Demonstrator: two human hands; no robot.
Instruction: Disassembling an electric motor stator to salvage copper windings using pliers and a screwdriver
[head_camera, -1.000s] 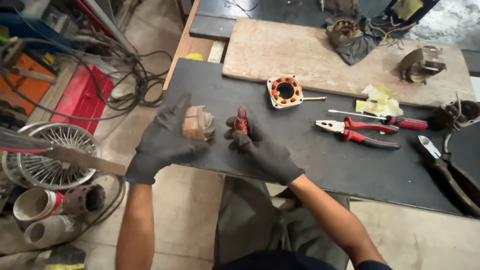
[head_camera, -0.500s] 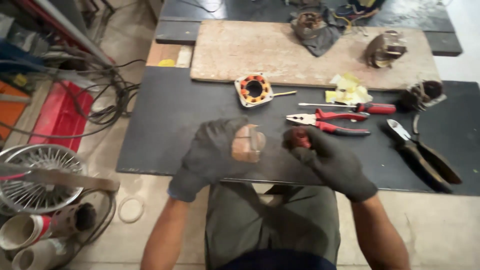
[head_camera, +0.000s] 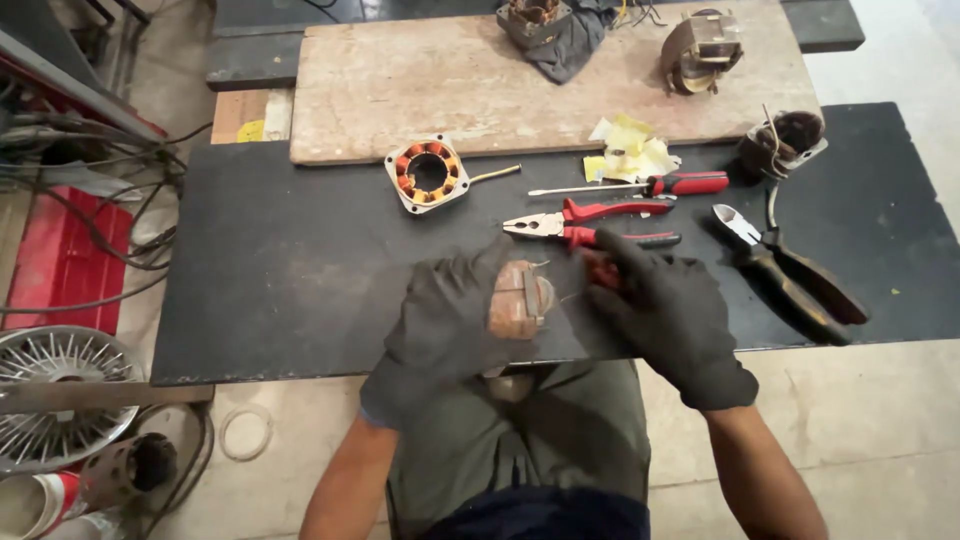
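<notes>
- So compared with a moment ago, the rusty motor core (head_camera: 520, 300) is being held closer to the body now, right over the near edge of the dark work mat (head_camera: 300, 270), and the view is being tilted down more squarely on it.
- It's being cradled in the gloved left hand (head_camera: 450, 325), fingers curled round its back side; edges are blurry, so the exact grip can't be told.
- A small red-handled tool (head_camera: 600, 272) is being pinched in the right hand (head_camera: 670, 325), brought in just beside the core, which looks like work on it is being carried on rather than wrapped up.
- Orientation: one flat end is being turned toward the right hand, long axis running roughly left to right. Pretty smeared though.
- Red pliers (head_camera: 590, 222) and a screwdriver (head_camera: 650, 185) are being left lying just behind the hands.
</notes>
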